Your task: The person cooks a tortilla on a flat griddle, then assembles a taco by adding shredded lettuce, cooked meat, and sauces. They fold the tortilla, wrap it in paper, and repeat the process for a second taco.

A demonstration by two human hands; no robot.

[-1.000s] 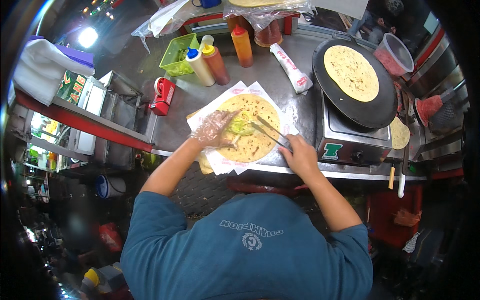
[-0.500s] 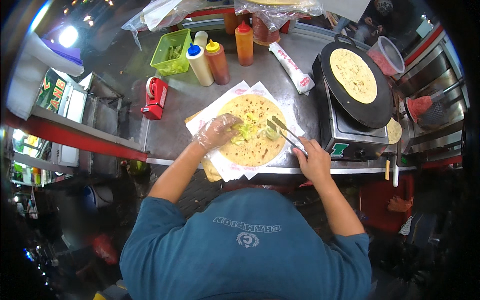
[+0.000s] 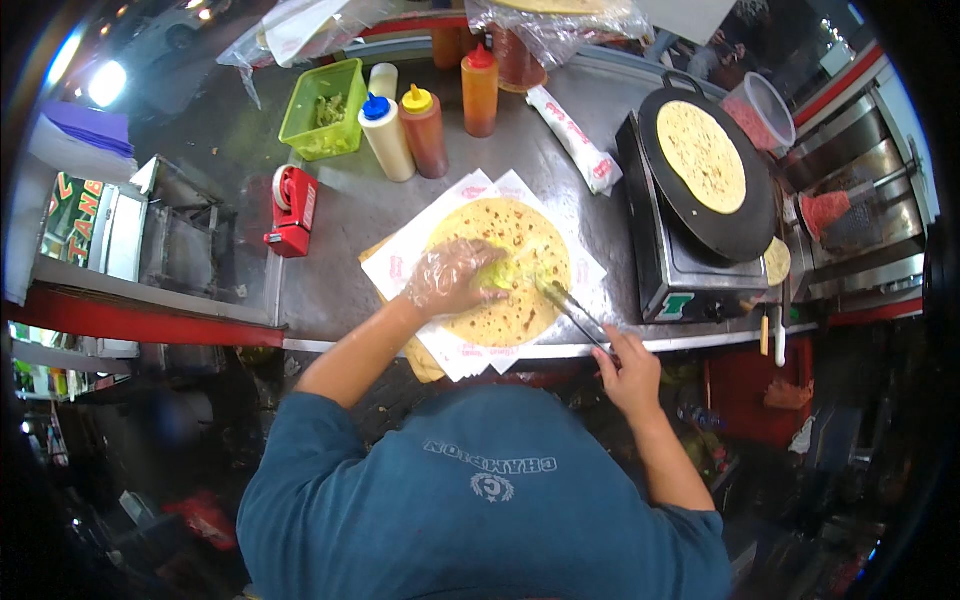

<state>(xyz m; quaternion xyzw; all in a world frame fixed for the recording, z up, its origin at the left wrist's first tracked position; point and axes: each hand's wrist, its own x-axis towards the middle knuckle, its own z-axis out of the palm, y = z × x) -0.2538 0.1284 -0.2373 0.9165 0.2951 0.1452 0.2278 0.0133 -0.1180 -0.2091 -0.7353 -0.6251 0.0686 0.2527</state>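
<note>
A round, brown-spotted flatbread [image 3: 510, 325] lies on overlapping sheets of white printed paper [image 3: 405, 262] on the metal counter. My left hand [image 3: 452, 280], in a clear plastic glove, bends its fingers around shredded lettuce [image 3: 502, 272] at the middle of the bread. Some fingertips are hard to make out there. My right hand [image 3: 632, 375] is bare and grips a pair of metal tongs [image 3: 578, 315]. The tongs' tips rest at the bread's right part, near the lettuce.
Behind the bread stand squeeze bottles [image 3: 425, 135] and a green tub [image 3: 325, 140] of greens. A red tape dispenser [image 3: 292, 215] is at left. A wrapped roll [image 3: 575, 140] lies beside a black griddle [image 3: 690, 225] bearing another flatbread [image 3: 702, 158]. A knife [image 3: 781, 330] lies far right.
My left hand has moved right and forward over the lettuce, covering more of it. The tongs' tips have dropped nearer to me. The whole view has shifted slightly.
</note>
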